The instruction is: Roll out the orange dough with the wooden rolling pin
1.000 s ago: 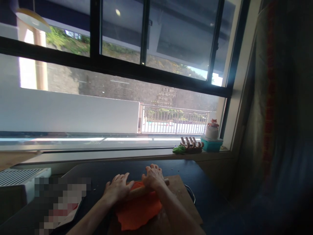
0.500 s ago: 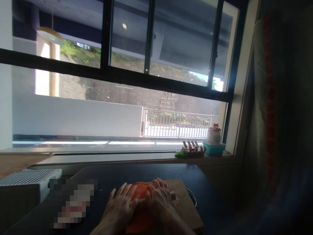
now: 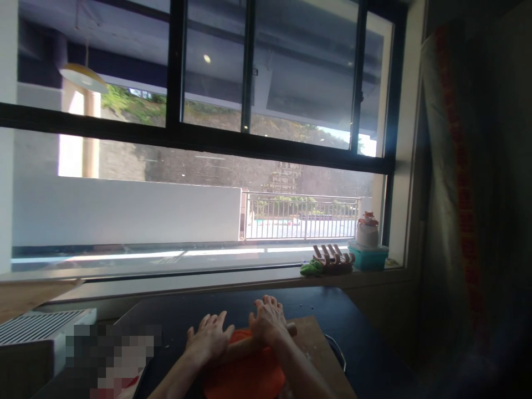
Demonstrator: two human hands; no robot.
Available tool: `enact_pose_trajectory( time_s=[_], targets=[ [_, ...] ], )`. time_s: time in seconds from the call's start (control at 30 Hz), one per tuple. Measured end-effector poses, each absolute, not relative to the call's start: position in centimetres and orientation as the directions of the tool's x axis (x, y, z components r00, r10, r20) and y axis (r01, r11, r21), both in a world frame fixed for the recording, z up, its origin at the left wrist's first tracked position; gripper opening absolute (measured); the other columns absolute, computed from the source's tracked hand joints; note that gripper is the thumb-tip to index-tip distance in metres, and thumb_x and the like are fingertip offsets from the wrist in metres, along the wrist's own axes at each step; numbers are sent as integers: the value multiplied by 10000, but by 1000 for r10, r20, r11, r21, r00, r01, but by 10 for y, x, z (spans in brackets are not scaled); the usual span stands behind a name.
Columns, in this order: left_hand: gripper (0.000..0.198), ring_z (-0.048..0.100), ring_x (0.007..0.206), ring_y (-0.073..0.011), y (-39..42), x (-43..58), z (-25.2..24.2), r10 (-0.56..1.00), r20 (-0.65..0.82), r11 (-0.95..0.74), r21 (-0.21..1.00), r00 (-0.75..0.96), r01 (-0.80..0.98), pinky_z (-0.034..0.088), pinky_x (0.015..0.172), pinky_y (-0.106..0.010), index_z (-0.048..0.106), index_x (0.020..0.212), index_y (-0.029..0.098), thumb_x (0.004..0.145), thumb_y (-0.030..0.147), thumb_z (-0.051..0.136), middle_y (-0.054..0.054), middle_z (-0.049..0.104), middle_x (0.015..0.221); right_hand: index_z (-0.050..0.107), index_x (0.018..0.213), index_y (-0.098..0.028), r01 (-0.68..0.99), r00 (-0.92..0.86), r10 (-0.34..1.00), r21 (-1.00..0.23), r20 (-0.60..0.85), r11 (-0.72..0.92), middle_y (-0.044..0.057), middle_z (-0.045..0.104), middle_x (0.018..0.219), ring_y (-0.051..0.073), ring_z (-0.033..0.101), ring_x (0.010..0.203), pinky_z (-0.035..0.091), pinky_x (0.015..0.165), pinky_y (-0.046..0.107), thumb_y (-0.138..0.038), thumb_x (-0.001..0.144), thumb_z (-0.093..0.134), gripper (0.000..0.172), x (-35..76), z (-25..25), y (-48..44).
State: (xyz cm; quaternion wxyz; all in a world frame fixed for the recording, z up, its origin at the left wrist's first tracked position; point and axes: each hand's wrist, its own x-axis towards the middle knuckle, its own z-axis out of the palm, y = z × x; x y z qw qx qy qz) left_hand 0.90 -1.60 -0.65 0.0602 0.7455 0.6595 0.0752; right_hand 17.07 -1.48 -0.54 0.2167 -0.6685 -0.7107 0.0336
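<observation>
An orange sheet, perhaps dough or clay, lies flat on a wooden board. Across it rests a wooden rolling pin, its right end showing past my right wrist. My left hand lies over the pin's left end with fingers stretched forward and apart. On the pin's right part rests the palm of my right hand, its fingers also extended beyond the pin. Neither hand is wrapped round it. The far edge of the sheet shows between my hands; its near edge runs toward the bottom of the view.
The board stands on a dark table, with a metal loop at its right. A blurred-out item lies to the left. On the windowsill are a teal box, a white jar, a brown rack and a green object.
My hands have moved forward over the rolling pin, so it now sits under my palms and wrists. More of the orange sheet shows on the near side. The view has shifted slightly.
</observation>
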Motion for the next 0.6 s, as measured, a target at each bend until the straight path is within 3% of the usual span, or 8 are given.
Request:
enact_pose_trajectory(
  time_s=[0.17,0.37,0.6],
  targets=[
    [544,335,1381,-334,-49,11,-4,978,49,-210,147,205,967,267,1055,-636,496,1367,202,894,385,300,-137,420,1478,605,1243,-207,928,-18,967,-356,256,111,123,485,1401,285,363,1340,280,1086,463,-404,906,424,430,173,-13,-45],
    [571,307,1402,-277,-85,12,-10,968,111,-234,67,226,970,233,1121,-528,444,1409,192,909,396,256,-87,414,1489,574,1302,-189,910,-33,957,-388,288,148,105,401,1479,251,235,1413,148,1156,416,-375,935,385,453,178,-29,-87],
    [617,341,1379,-313,-46,10,-11,990,63,-139,166,130,976,295,1072,-568,424,1413,143,885,432,292,-131,433,1471,583,1284,-195,922,-15,967,-370,254,112,119,456,1432,281,325,1366,239,1112,451,-387,880,448,467,175,-13,-49]
  ],
)
